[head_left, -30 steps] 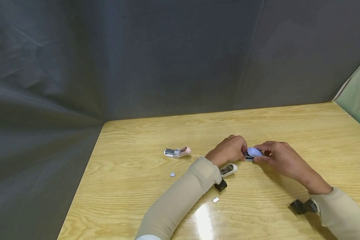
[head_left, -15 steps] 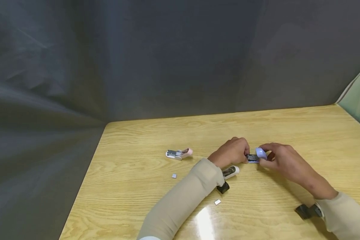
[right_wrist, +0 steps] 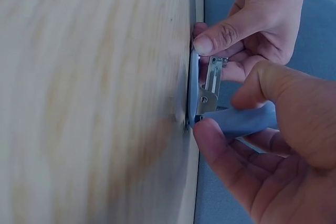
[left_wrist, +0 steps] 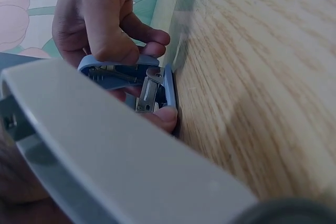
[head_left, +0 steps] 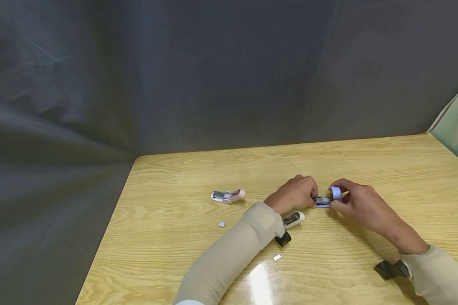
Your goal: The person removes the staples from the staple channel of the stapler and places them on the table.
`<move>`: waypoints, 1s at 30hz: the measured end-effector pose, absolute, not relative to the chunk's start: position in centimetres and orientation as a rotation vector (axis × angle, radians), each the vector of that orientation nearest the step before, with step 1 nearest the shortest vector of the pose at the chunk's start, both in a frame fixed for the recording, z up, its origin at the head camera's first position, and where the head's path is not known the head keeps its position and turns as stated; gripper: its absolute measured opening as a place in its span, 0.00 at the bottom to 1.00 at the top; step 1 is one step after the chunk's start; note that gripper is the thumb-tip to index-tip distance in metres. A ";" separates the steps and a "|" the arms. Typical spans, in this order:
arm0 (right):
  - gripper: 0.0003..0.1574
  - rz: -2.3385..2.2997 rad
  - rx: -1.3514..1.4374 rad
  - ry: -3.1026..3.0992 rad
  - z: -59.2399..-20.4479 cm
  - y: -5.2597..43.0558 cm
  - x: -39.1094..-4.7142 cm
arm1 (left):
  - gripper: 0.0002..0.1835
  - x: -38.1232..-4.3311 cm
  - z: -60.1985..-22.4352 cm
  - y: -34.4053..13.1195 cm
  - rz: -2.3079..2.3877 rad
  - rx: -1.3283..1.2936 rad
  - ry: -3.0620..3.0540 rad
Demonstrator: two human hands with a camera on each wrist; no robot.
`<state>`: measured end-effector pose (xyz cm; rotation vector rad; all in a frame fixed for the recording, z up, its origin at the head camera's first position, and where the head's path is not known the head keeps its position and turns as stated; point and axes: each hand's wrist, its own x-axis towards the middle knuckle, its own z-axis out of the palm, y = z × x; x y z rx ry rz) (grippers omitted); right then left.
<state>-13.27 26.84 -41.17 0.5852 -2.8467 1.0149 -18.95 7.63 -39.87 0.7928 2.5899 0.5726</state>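
Observation:
A small blue stapler (head_left: 323,202) lies on the table between both hands, its cover (head_left: 336,193) swung far back from the base. My left hand (head_left: 295,192) pinches the front end of the base, with the thumb on it in the right wrist view. The raised cover is gripped between thumb and fingers of my right hand (head_left: 360,205). Between them the metal staple channel (right_wrist: 212,80) stands exposed; whether staples lie in it I cannot tell. A white stapler (head_left: 293,219) lies beside my left wrist, partly hidden by the sleeve.
Left of the hands lies an opened pink and white stapler (head_left: 227,196). Two small staple strips, one grey (head_left: 222,224) and one silvery (head_left: 276,257), rest on the wooden table (head_left: 168,245). A dark curtain (head_left: 229,76) hangs behind the table's back edge.
My right hand has swung the blue stapler's cover up and back to the right, uncovering the metal channel. My left hand has kept its pinch on the base.

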 end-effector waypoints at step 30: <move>0.17 1.493 0.382 -2.983 -40.4 28.9 -13.6 | 0.22 -18.8 -39.7 7.8 0.549 0.783 2.600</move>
